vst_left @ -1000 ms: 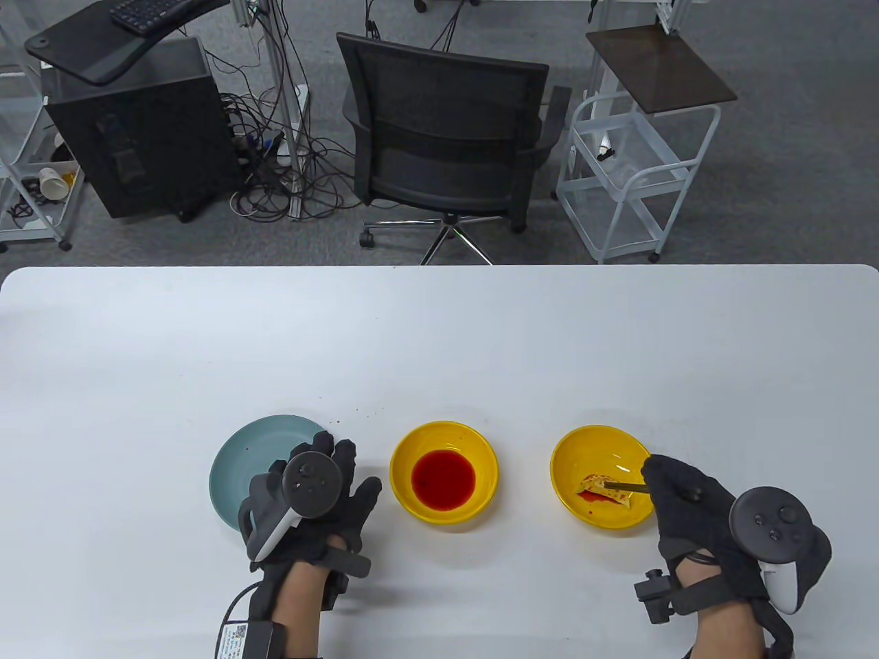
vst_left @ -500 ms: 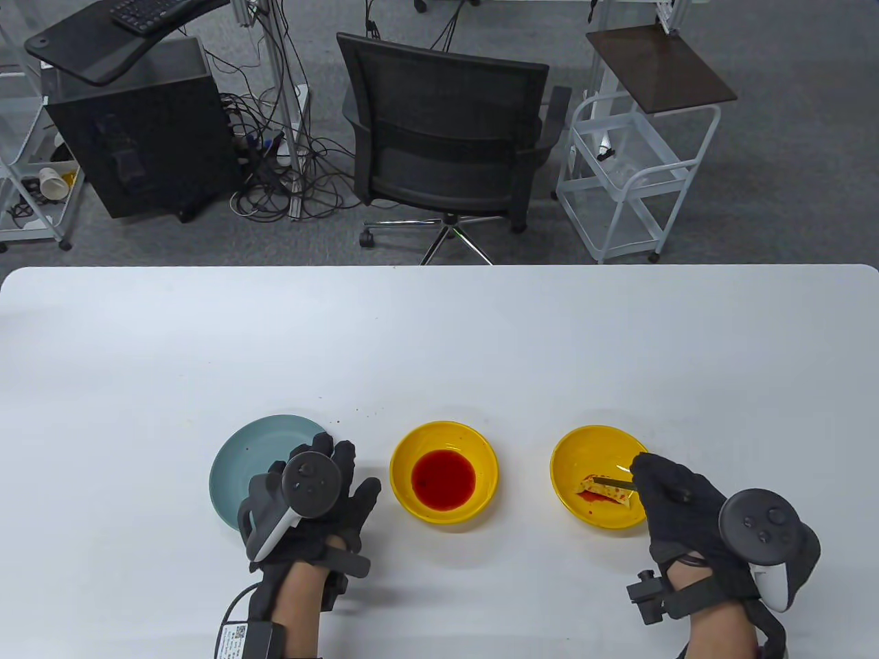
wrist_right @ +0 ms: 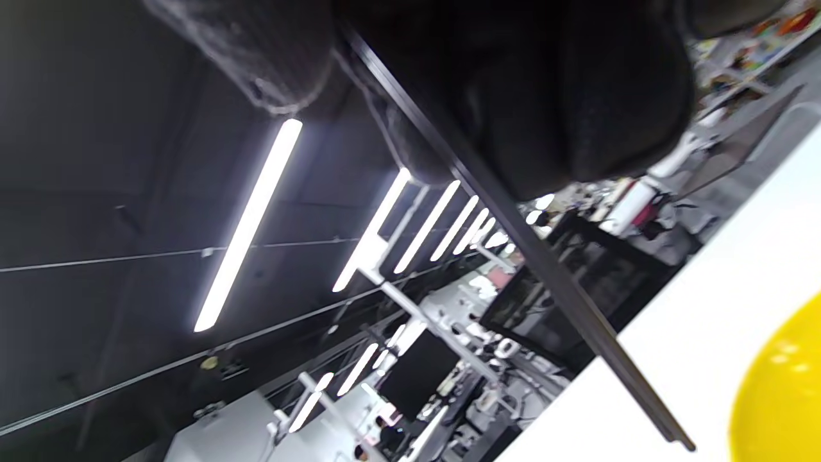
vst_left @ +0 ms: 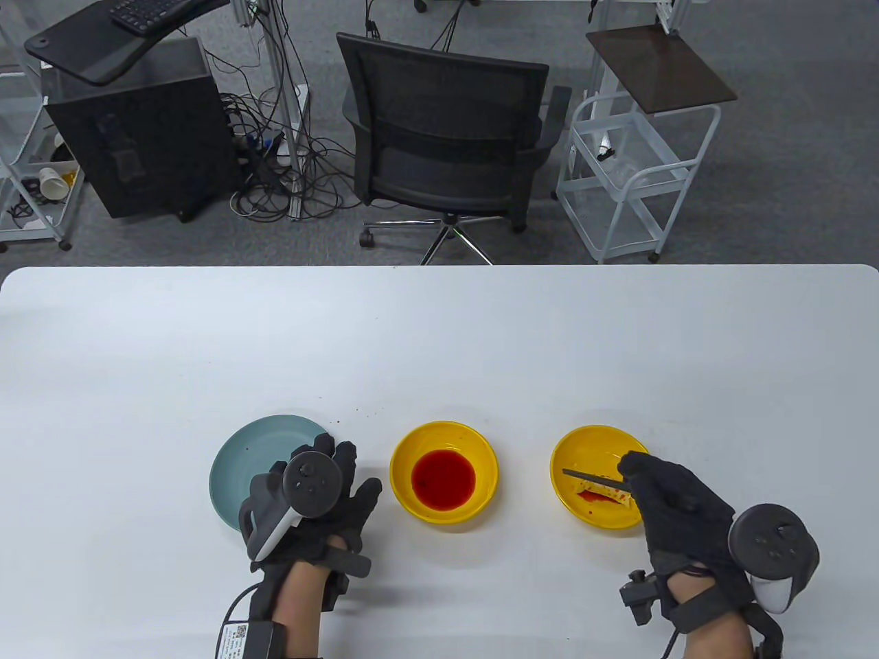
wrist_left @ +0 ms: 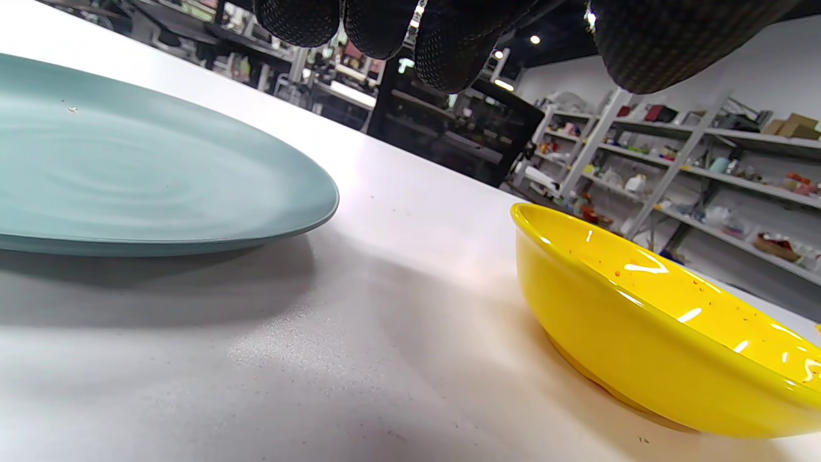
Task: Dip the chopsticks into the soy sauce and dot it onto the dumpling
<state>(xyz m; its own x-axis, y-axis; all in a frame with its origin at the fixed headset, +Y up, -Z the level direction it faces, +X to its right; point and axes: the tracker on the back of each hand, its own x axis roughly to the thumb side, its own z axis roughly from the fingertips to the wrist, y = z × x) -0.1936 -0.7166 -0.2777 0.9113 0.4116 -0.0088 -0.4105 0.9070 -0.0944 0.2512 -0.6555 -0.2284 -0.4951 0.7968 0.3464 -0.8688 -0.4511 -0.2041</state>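
A yellow bowl (vst_left: 443,429) in the middle holds red soy sauce (vst_left: 443,479); its wall also shows in the left wrist view (wrist_left: 641,346). A second yellow bowl (vst_left: 590,439) on the right holds a pale dumpling (vst_left: 611,490) spotted red. My right hand (vst_left: 676,501) grips dark chopsticks (vst_left: 592,476) that point left over the dumpling bowl; they show in the right wrist view (wrist_right: 532,256). My left hand (vst_left: 309,501) rests flat on the table by the blue-green plate (vst_left: 240,460), holding nothing.
The blue-green plate also shows in the left wrist view (wrist_left: 128,179). Small red specks (vst_left: 357,412) lie on the white table (vst_left: 439,329) behind the bowls. A black office chair (vst_left: 446,137) and a white cart (vst_left: 638,171) stand beyond the far edge.
My right hand has moved left and turned, swinging the chopsticks so their tips reach further left over the dumpling bowl. My left hand has not moved.
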